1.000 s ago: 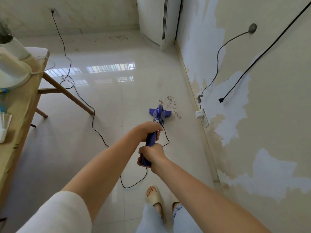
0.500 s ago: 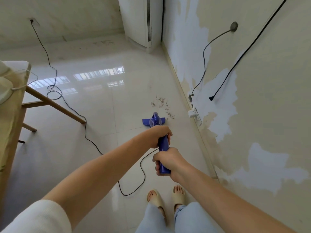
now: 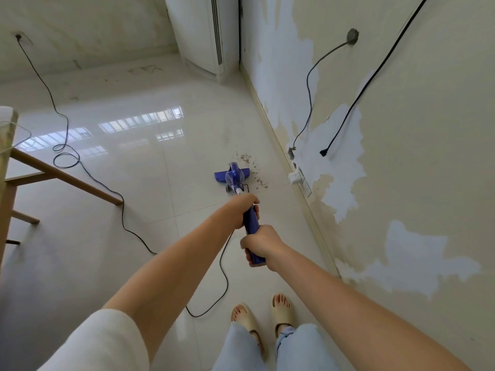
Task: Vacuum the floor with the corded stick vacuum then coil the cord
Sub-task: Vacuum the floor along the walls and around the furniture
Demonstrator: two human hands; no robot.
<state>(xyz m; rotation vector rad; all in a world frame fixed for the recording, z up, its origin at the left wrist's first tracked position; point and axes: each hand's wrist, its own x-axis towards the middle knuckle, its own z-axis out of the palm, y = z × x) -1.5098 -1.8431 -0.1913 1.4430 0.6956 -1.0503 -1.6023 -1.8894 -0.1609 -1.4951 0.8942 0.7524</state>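
Note:
A blue corded stick vacuum (image 3: 233,178) stands on the glossy tiled floor, its head beside a scatter of brown crumbs (image 3: 253,170) near the right wall. My left hand (image 3: 242,210) grips the upper part of the blue handle (image 3: 251,223). My right hand (image 3: 258,246) grips the handle's end, closer to me. The black cord (image 3: 120,207) runs from the handle, loops on the floor in front of my feet, passes the table leg and climbs to a wall socket (image 3: 18,37) at the far left.
A wooden table (image 3: 8,156) with slanted legs stands at the left. On the right wall hang two loose black cables (image 3: 345,124) above a white power adapter (image 3: 296,178). A white floor-standing unit (image 3: 206,33) fills the far corner. My sandalled feet (image 3: 265,314) are below.
The vacuum head has slid forward toward the crumbs, showing more of the vacuum beyond my left hand. The view has shifted right, so less of the table shows. Both hands keep their grip.

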